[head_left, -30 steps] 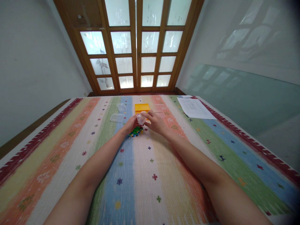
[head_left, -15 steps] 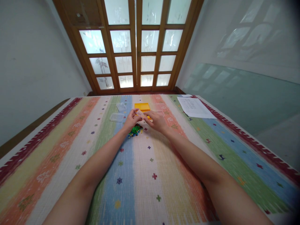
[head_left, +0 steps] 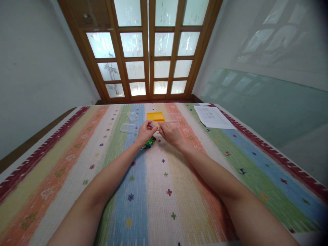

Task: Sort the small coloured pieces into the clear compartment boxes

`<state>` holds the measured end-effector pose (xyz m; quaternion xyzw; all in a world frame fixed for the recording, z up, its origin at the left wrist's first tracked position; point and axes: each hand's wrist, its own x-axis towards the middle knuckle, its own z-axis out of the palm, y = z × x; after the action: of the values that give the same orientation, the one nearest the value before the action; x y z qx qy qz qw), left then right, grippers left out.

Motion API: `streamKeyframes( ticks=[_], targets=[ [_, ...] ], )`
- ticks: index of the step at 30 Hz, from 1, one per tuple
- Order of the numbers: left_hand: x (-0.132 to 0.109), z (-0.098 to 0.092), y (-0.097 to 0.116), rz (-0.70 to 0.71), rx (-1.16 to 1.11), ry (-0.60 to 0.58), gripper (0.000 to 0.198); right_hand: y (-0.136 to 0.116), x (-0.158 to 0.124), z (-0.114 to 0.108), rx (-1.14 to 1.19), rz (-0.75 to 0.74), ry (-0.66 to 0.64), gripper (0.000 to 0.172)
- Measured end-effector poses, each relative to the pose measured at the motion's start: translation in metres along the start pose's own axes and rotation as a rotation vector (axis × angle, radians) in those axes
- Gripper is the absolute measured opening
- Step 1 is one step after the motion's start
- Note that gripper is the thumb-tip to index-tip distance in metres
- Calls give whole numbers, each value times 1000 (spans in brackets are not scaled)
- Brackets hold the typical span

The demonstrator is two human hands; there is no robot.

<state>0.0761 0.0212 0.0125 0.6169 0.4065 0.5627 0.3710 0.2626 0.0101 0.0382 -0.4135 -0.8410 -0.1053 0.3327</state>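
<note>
Both hands meet over the middle of the table, just in front of a yellow plastic tray (head_left: 155, 116). My left hand (head_left: 145, 134) is closed on one side of a small see-through plastic piece (head_left: 154, 124), whose exact kind I cannot make out. At its other edge, the fingers of my right hand (head_left: 171, 134) are pinched together. Partly behind my left wrist lies a heap of tiny colourful pieces (head_left: 150, 142), mostly green, with some blue, red and yellow.
Two clear plastic containers (head_left: 128, 128) stand left of the tray. A faint clear flat item (head_left: 175, 123) lies to its right. Printed paper (head_left: 214, 117) rests at the far right. A striped cloth (head_left: 156, 191) covers the table; wooden glazed doors (head_left: 150, 68) stand beyond.
My hands have shifted slightly and drawn closer around the see-through piece, which shows at a different angle. My left hand now covers more of the heap; the containers and tray have stayed put.
</note>
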Motion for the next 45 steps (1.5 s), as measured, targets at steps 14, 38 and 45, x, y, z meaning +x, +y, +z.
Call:
streamKeyframes(
  ticks=[14,38,45],
  targets=[
    [-6,-1,16,112,-213,-332,55,23,9,-5,718,428,113,40],
    [20,-80,-41,38,1017,-3,30,51,-5,17,601,452,19,30],
    [15,-77,-36,-38,1058,-5,48,45,-4,13,556,432,-6,25]
  ],
)
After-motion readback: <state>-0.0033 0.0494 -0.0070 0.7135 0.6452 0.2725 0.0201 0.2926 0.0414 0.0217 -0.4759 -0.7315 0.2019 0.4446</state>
